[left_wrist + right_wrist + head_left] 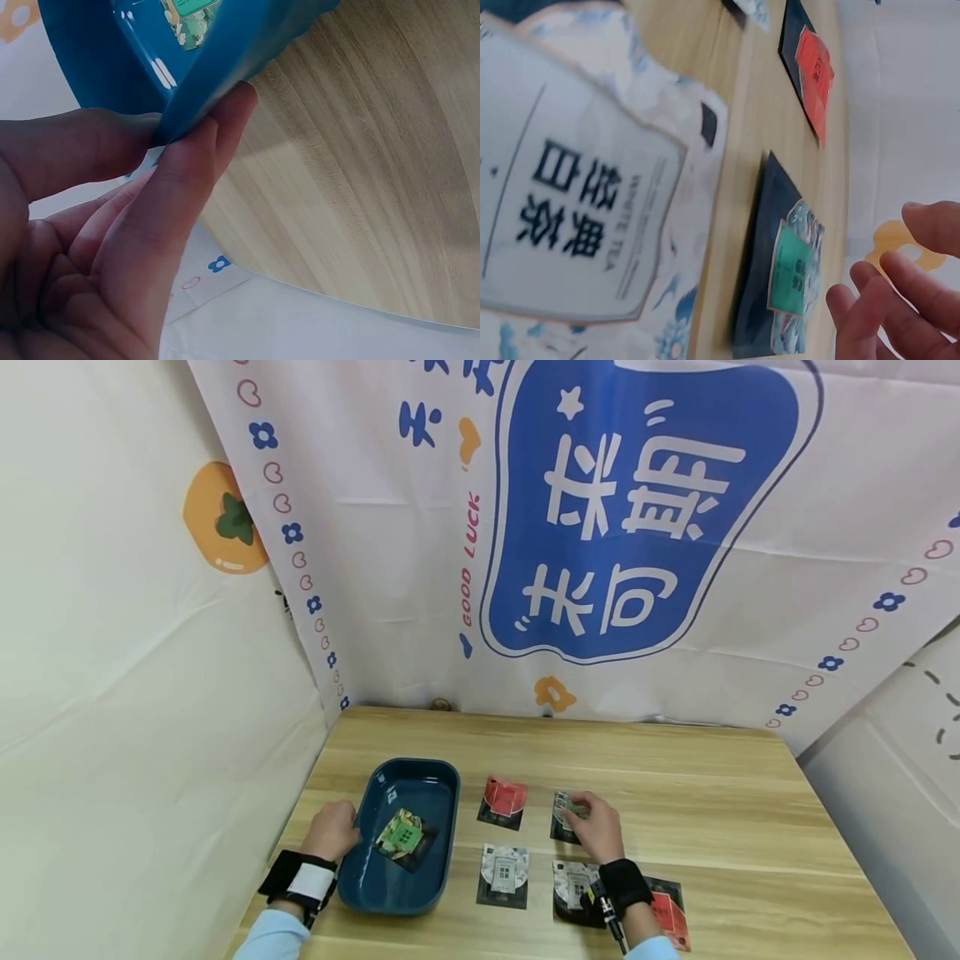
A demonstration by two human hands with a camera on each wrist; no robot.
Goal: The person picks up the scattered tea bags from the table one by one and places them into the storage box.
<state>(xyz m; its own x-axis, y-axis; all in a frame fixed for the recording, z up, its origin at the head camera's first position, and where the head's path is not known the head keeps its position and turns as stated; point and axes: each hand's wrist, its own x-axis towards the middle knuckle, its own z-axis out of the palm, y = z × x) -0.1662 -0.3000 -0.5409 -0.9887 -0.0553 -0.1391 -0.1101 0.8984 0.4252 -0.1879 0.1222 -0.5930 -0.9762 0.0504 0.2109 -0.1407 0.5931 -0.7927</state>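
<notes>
My left hand (330, 832) pinches the left rim of a dark blue tray (393, 887), thumb inside and fingers outside in the left wrist view. Inside the tray lies a tea packet with a bright green label (406, 835). My right hand (600, 828) is above a second green-labelled tea packet (789, 270) on the table. In the right wrist view its fingers are loosely bent and apart from that packet, with nothing between them. Just below the right wrist lies a white tea packet (592, 202), partly covered by the wristband in the head view.
A red tea packet (506, 802) and a white one (504, 875) lie right of the tray. Another red packet (670, 910) is partly behind the right forearm. The wooden table (750, 827) meets a printed cloth (405, 635) at the back.
</notes>
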